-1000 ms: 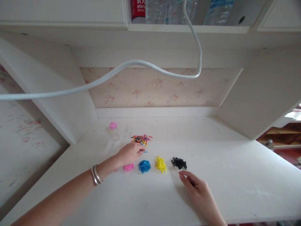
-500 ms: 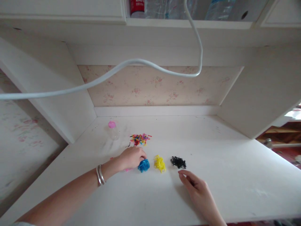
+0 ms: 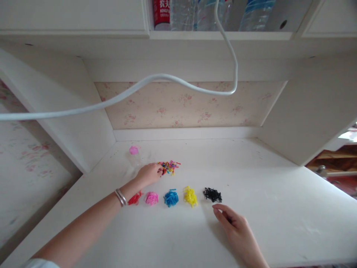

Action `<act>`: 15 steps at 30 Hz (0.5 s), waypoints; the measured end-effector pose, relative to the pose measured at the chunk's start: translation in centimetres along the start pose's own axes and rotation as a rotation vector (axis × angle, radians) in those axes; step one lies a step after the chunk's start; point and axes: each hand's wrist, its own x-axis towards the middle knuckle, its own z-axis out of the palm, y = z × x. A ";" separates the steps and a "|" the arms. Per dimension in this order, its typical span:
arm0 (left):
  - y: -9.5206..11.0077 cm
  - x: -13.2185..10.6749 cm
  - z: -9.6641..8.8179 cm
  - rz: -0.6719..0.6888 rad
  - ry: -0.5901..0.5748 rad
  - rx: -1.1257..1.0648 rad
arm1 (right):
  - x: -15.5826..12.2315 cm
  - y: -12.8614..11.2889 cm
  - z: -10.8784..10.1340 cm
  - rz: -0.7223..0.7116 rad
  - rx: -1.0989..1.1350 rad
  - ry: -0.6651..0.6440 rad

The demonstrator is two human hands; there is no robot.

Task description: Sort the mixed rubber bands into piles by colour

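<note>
My left hand (image 3: pixel 150 173), with silver bangles at the wrist, reaches to the left edge of a mixed-colour pile of small rubber bands (image 3: pixel 170 167). Its fingers are pinched together at the pile, and what is between them is hidden. Nearer me lies a row of single-colour heaps: red bands (image 3: pixel 135 198), pink bands (image 3: pixel 151 198), blue bands (image 3: pixel 171 198), yellow bands (image 3: pixel 190 196) and black bands (image 3: pixel 212 194). Just in front of the black heap, my right hand (image 3: pixel 232 225) rests with curled fingers, thumb and forefinger close together; anything inside is too small to make out.
A clear container with a pink lid (image 3: pixel 134 150) is at the back left of the white tabletop (image 3: pixel 173 234). A white cable (image 3: pixel 167 76) hangs across the upper view. Bottles (image 3: pixel 182 15) stand in the shelf above, and side panels bound the table.
My left hand has moved from the blue heap back and left to the mixed pile, uncovering the red and pink heaps. My right hand has hardly moved. The view has tilted slightly up.
</note>
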 end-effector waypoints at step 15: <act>1.9 2.0 1.7 0.148 0.026 0.124 | -0.1 0.1 -0.1 0.007 0.007 -0.019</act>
